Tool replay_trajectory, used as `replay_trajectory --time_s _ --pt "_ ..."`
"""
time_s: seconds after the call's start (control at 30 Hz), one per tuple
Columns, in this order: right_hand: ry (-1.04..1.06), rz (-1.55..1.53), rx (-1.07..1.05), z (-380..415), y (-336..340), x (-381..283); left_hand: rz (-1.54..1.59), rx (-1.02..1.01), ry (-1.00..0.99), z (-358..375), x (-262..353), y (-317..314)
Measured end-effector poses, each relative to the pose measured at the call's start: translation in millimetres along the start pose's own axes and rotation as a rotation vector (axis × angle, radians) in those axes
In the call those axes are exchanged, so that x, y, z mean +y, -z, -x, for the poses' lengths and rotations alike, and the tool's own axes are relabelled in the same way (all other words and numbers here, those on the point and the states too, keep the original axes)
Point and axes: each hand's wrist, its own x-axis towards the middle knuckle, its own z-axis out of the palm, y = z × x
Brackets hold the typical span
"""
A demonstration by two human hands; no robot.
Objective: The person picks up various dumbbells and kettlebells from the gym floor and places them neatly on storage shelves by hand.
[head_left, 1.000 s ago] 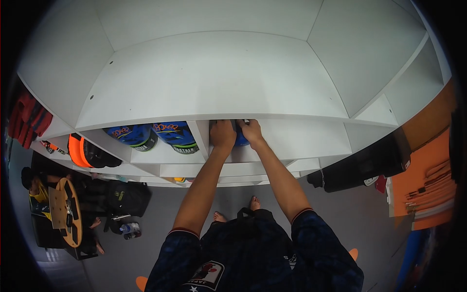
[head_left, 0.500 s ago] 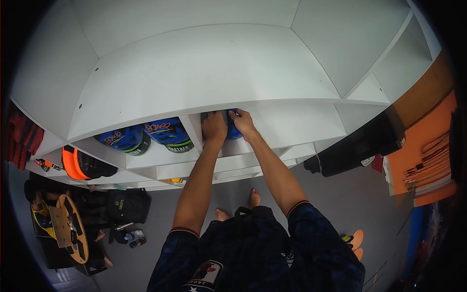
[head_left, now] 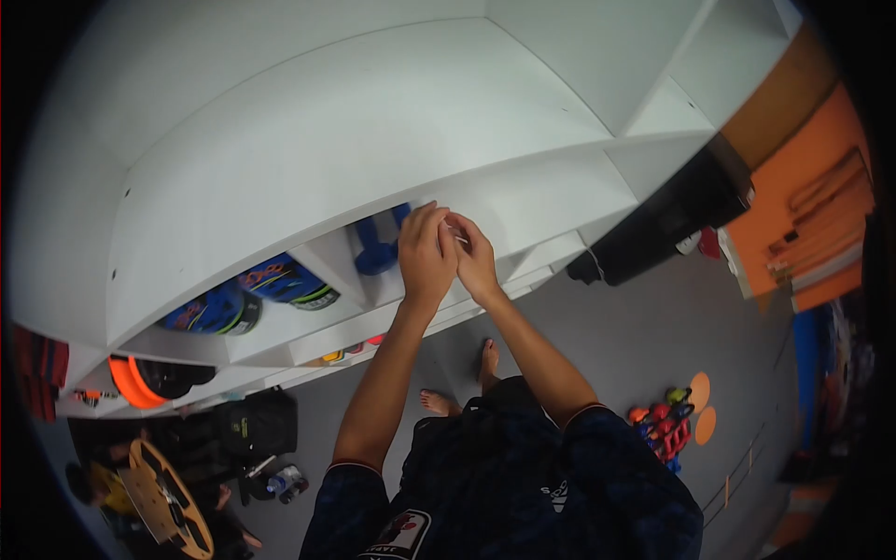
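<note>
My left hand and my right hand are close together in front of a white shelf compartment, their fingertips meeting or overlapping. The left fingers are stretched out, and the right fingers are loosely curved. A small gap shows white between them; I see no held object. Just left of my left hand, a blue dumbbell stands upright inside the compartment. Part of another blue piece shows behind my left fingers; the rest is hidden.
Blue patterned containers fill the compartment to the left. Beyond them is an orange and black item. A long black case lies right of the shelf. Several colourful items sit on the floor. A person is at lower left.
Both hands have come out of the compartment, away from the blue dumbbells, and drawn together. The dumbbell at left is now uncovered. The view has tilted and shifted right.
</note>
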Motion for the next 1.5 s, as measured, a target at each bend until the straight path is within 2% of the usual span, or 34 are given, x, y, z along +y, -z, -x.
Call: replay_trajectory --time_s 0.07,0.27,0.37,0.53,0.73,0.93,1.13,1.27,1.33,1.5 --pt "0.134 0.041 0.062 33 37 11 0.174 -0.085 -0.021 17 25 -11" --pt "0.021 0.288 0.154 142 164 26 0.445 -0.457 0.013 96 76 -65" --pt "-0.100 0.264 0.334 194 225 37 0.526 -0.633 0.029 131 110 -102" --pt "-0.154 0.231 0.640 275 310 33 0.652 -0.901 0.045 177 183 -168" --pt "-0.204 0.206 0.880 376 400 38 0.761 -1.098 0.039 238 273 -233" --pt "-0.310 0.154 1.036 462 446 48 0.794 -1.302 0.080 301 330 -278" --pt "-0.390 0.081 1.268 504 473 50 0.829 -1.601 0.063 342 376 -331" --pt "-0.456 0.045 1.441 524 486 55 0.929 -1.874 -0.068 362 410 -374" --pt "-0.402 -0.049 1.608 530 489 60 0.954 -1.986 -0.190 366 432 -394" --pt "-0.313 -0.244 1.974 538 492 45 0.993 -2.267 -0.299 388 484 -426"
